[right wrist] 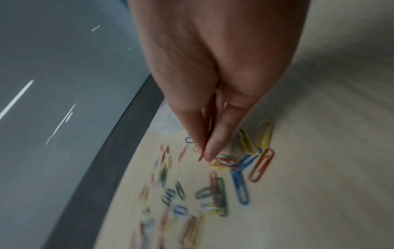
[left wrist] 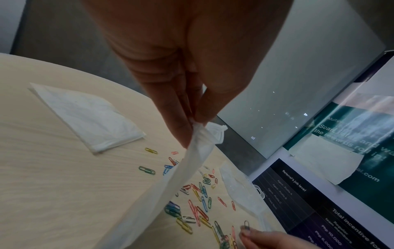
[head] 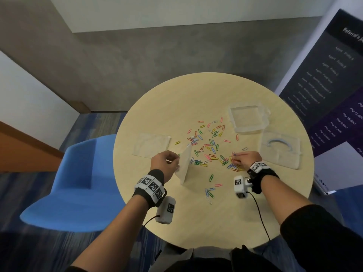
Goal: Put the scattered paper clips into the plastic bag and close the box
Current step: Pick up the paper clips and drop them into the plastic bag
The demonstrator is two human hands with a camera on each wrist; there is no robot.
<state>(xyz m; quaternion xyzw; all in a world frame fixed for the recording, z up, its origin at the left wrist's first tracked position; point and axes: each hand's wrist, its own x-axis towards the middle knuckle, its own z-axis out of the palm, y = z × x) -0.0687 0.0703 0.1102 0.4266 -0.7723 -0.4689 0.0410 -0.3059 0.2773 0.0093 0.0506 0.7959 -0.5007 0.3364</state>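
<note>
Many coloured paper clips (head: 206, 146) lie scattered over the middle of the round table (head: 176, 99). My left hand (head: 176, 160) pinches the top edge of a clear plastic bag (head: 184, 165), which hangs down to the tabletop; the pinch (left wrist: 193, 121) and the bag (left wrist: 170, 185) are plain in the left wrist view. My right hand (head: 234, 157) is at the right side of the pile, its fingertips (right wrist: 210, 155) pinched on a few paper clips (right wrist: 201, 154). A clear box (head: 248, 118) stands open at the back right, with its lid (head: 280, 150) lying beside it.
A second flat plastic bag (head: 151, 144) lies at the table's left. A blue chair (head: 78, 183) stands left of the table. A dark printed banner (head: 334, 85) stands close on the right. A few clips (head: 210, 191) lie nearer the front edge.
</note>
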